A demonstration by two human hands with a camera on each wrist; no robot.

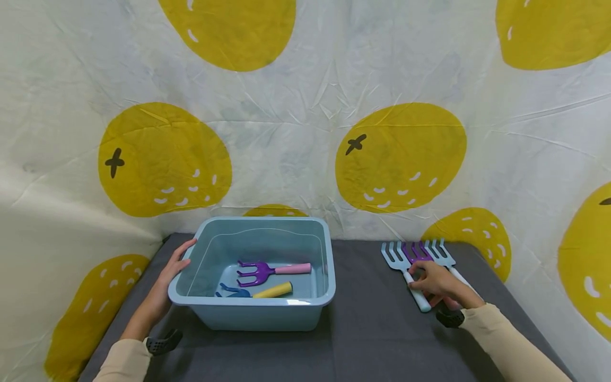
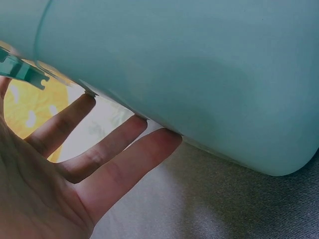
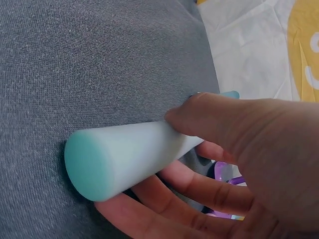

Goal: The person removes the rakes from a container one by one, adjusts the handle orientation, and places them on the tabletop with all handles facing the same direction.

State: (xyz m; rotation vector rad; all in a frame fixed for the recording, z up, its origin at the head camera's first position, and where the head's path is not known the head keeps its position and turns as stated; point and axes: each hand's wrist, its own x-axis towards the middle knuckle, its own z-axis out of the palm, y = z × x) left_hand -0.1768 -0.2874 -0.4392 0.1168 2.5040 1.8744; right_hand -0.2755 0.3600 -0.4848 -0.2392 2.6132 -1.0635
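The purple rake [image 1: 260, 272] and yellow-handled rake [image 1: 273, 290] are already lying in the tub [image 1: 258, 302] your left hand [image 1: 161, 284] is touching with spread fingers [image 2: 134, 169], and your right hand [image 1: 435, 280] is clamping its fingers on a pale-blue fork [image 1: 398, 262] on the tabletop [image 1: 372, 334], two more forks [image 1: 445, 259] apparently waiting.

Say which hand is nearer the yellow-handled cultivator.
Left. The left hand touches the basin, left of the yellow-handled cultivator inside; the right hand grips a light-blue fork, farther off to the right.

No lettering, brand or number can be read (in any view).
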